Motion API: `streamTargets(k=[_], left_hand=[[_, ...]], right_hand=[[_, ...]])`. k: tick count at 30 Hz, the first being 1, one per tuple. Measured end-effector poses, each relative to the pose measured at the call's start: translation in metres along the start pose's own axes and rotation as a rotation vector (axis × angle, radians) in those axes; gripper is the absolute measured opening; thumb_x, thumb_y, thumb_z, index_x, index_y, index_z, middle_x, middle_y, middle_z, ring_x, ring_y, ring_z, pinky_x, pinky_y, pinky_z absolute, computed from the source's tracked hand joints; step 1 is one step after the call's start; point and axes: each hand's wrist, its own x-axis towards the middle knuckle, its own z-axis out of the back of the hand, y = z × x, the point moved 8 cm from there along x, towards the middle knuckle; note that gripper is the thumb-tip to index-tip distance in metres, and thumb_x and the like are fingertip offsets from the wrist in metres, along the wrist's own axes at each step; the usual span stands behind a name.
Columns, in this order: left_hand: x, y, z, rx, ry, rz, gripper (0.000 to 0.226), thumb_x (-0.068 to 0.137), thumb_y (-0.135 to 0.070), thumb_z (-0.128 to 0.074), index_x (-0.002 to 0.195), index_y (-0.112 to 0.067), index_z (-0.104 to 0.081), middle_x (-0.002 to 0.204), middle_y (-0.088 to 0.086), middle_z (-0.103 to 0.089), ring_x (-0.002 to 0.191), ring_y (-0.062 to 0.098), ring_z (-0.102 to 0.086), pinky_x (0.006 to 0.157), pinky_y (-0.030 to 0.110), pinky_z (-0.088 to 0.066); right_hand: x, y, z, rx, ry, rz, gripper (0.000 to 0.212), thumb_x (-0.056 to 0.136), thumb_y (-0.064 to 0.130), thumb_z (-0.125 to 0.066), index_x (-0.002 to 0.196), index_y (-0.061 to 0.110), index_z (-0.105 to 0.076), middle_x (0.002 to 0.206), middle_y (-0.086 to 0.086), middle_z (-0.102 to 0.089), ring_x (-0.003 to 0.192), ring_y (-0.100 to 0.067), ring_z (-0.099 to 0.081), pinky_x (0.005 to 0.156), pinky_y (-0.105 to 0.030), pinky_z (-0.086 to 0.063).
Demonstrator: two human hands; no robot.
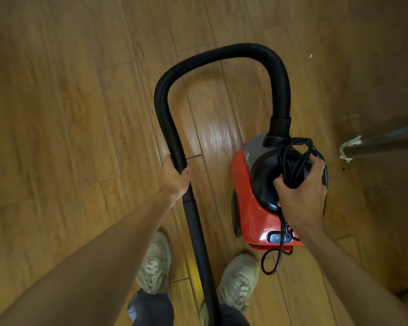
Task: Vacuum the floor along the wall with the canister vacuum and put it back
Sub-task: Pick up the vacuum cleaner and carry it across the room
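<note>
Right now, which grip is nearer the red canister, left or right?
Right. The right grip sits atop the canister, curled round the bundled cord; the left grip holds the hose, off to the left side.

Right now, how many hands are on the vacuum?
2. The left hand grips the black hose near the wand; the right hand holds the coiled cord against the red canister.

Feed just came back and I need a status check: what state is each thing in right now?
left hand: grips the hose's lower end.
right hand: curled round the bundled cord on top of the canister.
hose: plugged into the canister, arched over.
cord: bundled, one loop dangling at the rear.
canister: upright; lifted or on the floor, cannot tell.
wand: joined to the hose below the left hand.
</note>
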Motion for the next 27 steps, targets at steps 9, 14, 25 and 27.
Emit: streamTargets(k=[9,14,25,27], left_hand=[[0.06,0.025,-0.001,0.053,0.017,0.018,0.05,0.094,-0.006,-0.059,0.14,-0.012,-0.041,0.119,-0.002,-0.053,0.104,0.013,-0.051,0.092,0.026,-0.044],[0.078,0.04,-0.005,0.041,0.028,0.005,0.049,0.095,-0.005,-0.058,0.141,-0.013,-0.041,0.114,-0.009,-0.05,0.106,0.009,-0.049,0.092,0.02,-0.038],[0.098,0.074,-0.022,0.041,0.017,0.097,0.043,0.095,-0.01,-0.06,0.136,-0.011,-0.046,0.114,0.003,-0.059,0.102,0.018,-0.057,0.084,0.026,-0.045],[0.102,0.078,-0.024,0.045,0.019,0.107,0.043,0.095,-0.011,-0.059,0.136,-0.012,-0.046,0.118,0.004,-0.06,0.106,0.019,-0.058,0.085,0.027,-0.046]], right_hand=[[0.002,-0.032,-0.027,-0.013,-0.013,-0.05,0.063,0.086,0.007,-0.07,0.139,0.016,-0.037,0.091,0.025,-0.053,0.078,0.014,-0.059,0.069,-0.012,-0.046],[0.003,-0.037,-0.033,-0.02,-0.054,-0.024,0.062,0.084,0.01,-0.071,0.135,0.02,-0.037,0.112,0.009,-0.057,0.094,-0.022,-0.066,0.085,-0.046,-0.057],[0.001,-0.049,-0.028,-0.103,-0.093,-0.051,0.059,0.083,0.021,-0.069,0.129,0.032,-0.034,0.112,0.005,-0.062,0.101,-0.029,-0.065,0.088,-0.057,-0.053],[0.002,-0.052,-0.028,-0.105,-0.101,-0.051,0.058,0.083,0.021,-0.069,0.128,0.033,-0.034,0.11,0.003,-0.064,0.097,-0.03,-0.066,0.086,-0.057,-0.053]])
